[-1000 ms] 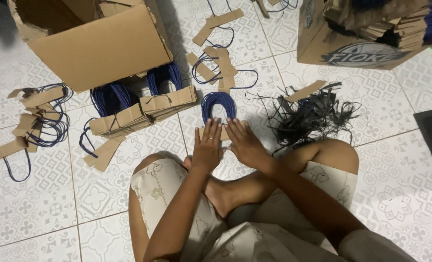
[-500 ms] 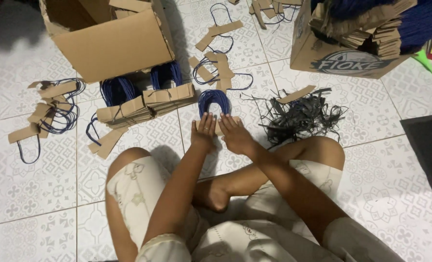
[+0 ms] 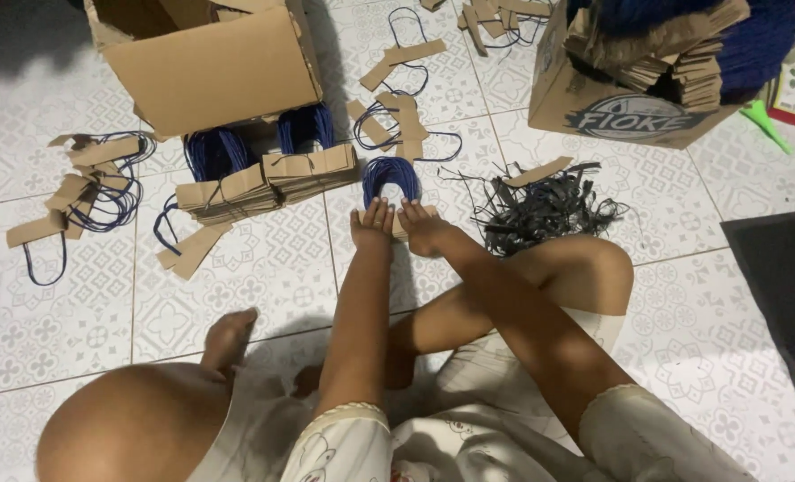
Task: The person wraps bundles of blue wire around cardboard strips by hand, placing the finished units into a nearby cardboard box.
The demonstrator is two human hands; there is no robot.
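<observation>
The person wears a short-sleeved pale cream top with a faint printed pattern and scalloped sleeve hems. The left hand (image 3: 372, 225), right hand (image 3: 424, 228), forearms, knees and feet are bare.

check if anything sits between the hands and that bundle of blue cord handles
Nothing visible does. The left hand and right hand both rest flat on the card end of the bundle, side by side. The black strips lie off to the right, and the stacked bundles to the left.
</observation>
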